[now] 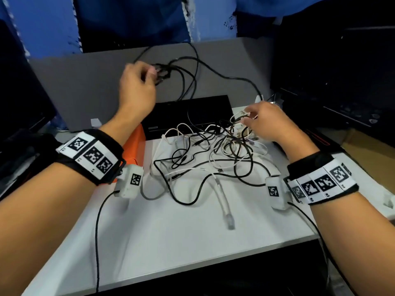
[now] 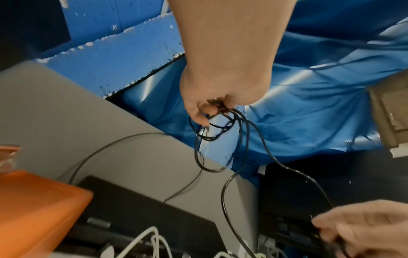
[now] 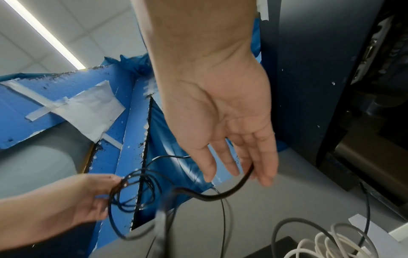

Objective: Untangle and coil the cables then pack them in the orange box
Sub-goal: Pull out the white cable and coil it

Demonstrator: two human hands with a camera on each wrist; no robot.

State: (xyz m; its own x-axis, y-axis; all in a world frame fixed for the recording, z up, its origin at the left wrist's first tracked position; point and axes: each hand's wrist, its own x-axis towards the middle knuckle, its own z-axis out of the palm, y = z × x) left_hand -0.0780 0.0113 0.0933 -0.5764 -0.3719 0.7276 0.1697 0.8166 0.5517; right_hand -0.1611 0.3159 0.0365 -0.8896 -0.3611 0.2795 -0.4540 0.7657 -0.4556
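Note:
My left hand (image 1: pixel 150 74) is raised over the back of the table and pinches a small coil of black cable (image 1: pixel 163 74) between thumb and fingers; the left wrist view shows the loops (image 2: pixel 212 132) hanging from the fingertips. From the coil the black cable runs right and down to my right hand (image 1: pixel 254 118), which hovers over the tangle of black and white cables (image 1: pixel 213 150). In the right wrist view the right hand (image 3: pixel 238 167) has straight, loose fingers and the black cable (image 3: pixel 220 195) lies hooked across them. The orange box (image 1: pixel 133 144) sits left of the tangle, partly hidden by my left forearm.
A flat black box (image 1: pixel 188 116) lies behind the tangle on the white table (image 1: pixel 171 242). A grey partition (image 1: pixel 85 82) stands at the back. A white cable with a clear plug (image 1: pixel 226 208) trails toward me. Dark equipment (image 1: pixel 342 82) stands on the right.

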